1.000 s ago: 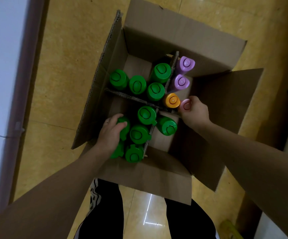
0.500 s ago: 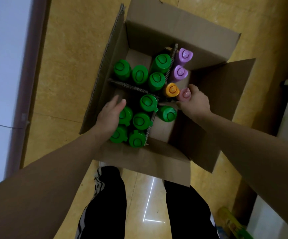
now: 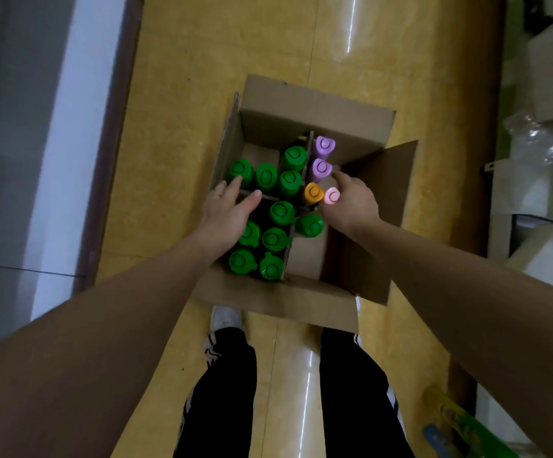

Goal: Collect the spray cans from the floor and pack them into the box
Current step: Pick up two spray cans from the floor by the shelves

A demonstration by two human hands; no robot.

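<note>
An open cardboard box [image 3: 318, 109] stands on the floor, split by a cardboard divider [image 3: 287, 246]. Several green-capped spray cans [image 3: 281, 213] stand upright in its left compartments. Two purple-capped cans [image 3: 321, 168], an orange-capped can [image 3: 313, 193] and a pink-capped can [image 3: 332, 195] stand at the right. My left hand [image 3: 227, 213] hovers over the left side with fingers straight and spread, holding nothing. My right hand [image 3: 353, 201] is beside the pink-capped can, its fingers around the can's far side.
The yellow tiled floor surrounds the box. My legs and a white shoe [image 3: 225, 317] are just in front of it. White boxes and plastic wrap [image 3: 539, 153] sit at the right. A colourful can [image 3: 460, 421] lies at the bottom right. A dark-trimmed wall runs along the left.
The view pulled back from the box. My left hand lifted off the green cans and spread its fingers. My right hand stayed at the pink-capped can.
</note>
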